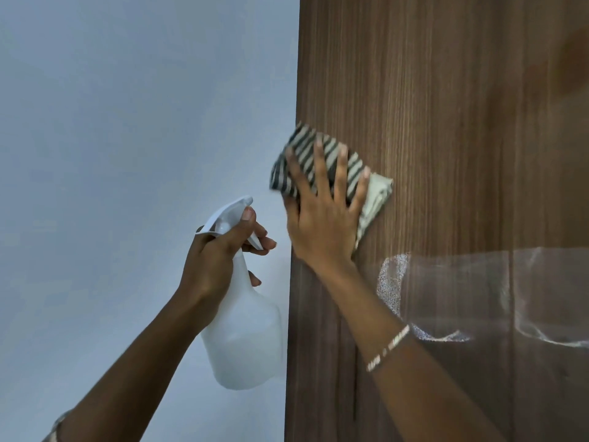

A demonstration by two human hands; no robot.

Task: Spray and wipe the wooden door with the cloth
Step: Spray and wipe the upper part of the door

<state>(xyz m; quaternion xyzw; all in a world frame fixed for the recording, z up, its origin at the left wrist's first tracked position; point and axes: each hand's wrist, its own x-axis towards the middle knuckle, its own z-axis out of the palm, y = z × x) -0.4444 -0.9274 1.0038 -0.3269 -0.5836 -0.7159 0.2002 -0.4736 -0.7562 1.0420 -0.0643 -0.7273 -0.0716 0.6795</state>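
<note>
Entry, head view; I am logging the items as they are showing.

1. Door (446, 154): brown wood-grain panel, filling the right half of the view. Its left edge is running from top to bottom against the wall (143, 122), which is showing pale blue-grey.

2. Cloth (377, 194): folded, with dark and pale stripes and a plain pale part at its right. It is lying flat on the door near the left edge, and its left part is overhanging that edge.

3. Right hands entry, right hand (322, 224): the fingers are lying straight and spread, pointing up. The palm and fingers are pressing the cloth to the door.

4. Left hand (220, 260): it is curling round the neck of the bottle (245, 339). One fingertip is resting up on the spray head (229, 208), and other fingers are lying by the trigger (255, 242).

5. Bottle: white, translucent and near upright. It is hanging in front of the wall, just left of the door's edge and below the cloth. I am not able to tell how full it is.

6. Bracelet (387, 347): pale beaded band, sitting on the right forearm.

7. Sheer fabric (462, 291): see-through with a glittering border, hanging across the lower right in front of the door, beside the right forearm.
</note>
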